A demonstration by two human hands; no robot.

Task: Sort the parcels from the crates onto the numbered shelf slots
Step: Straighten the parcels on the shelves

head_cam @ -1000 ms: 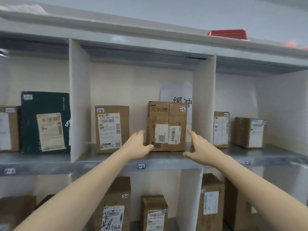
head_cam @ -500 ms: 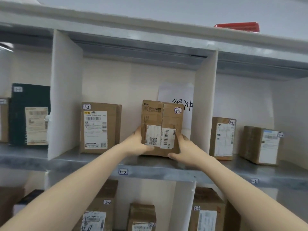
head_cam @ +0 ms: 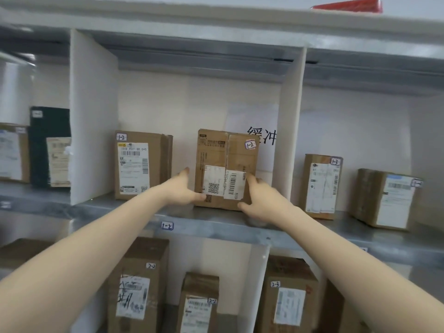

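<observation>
While I square it up, entry as follows;
Parcel (head_cam: 225, 162): brown, sticker (head_cam: 250, 144) reads 1-2; upright on shelf (head_cam: 216, 221) above tag (head_cam: 167, 225) reading 1-2; between box (head_cam: 141, 164) and divider (head_cam: 289, 140), touching neither
Left hand (head_cam: 181, 191): thumb on lower front corner, fingers straight up the left side; holds
Right hand (head_cam: 262, 200): fingers curled on right edge, thumb at lower corner; grips
Change: a second ago both hands hung spread just short of it; since then they have closed on its lower corners; slot unchanged
Meaning: sticker matches tag, so placing looks done; likely a final nudge; next, I judge, let go and return to the crates
</observation>
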